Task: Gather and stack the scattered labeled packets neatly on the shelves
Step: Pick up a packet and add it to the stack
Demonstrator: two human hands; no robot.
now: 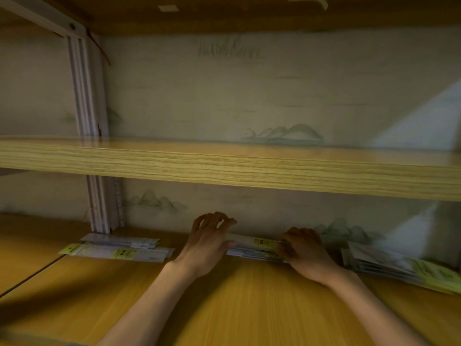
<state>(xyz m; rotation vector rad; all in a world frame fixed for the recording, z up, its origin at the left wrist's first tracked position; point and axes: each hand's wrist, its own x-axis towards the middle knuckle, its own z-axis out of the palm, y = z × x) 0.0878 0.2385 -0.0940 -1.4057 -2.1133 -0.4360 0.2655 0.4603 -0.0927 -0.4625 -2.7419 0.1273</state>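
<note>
A wooden shelving unit fills the view, backed by pale wallpaper point(274, 96) printed with faint green hills, and both bare forearms reach onto the lower shelf point(237, 295). The left hand point(208, 242) lies at the left end of the middle stack of packets point(254, 248), its fingers spread and lightly bent above the stack, its thumb laid against the stack's front edge. The right hand point(303, 250) sits at the stack's right end with its fingers curled over the packets, apparently gripping them, though blur hides the fingertips. This stack lies flat near the back wall, between the two hands, a yellow-green label showing on top. Well to its left, another pile of packets point(119, 249) lies by the white metal upright point(99, 203). To the right, a third pile point(399, 268) fans out untidily, tilted toward the shelf's edge. Above, the middle shelf point(224, 168) runs across the frame.
</note>
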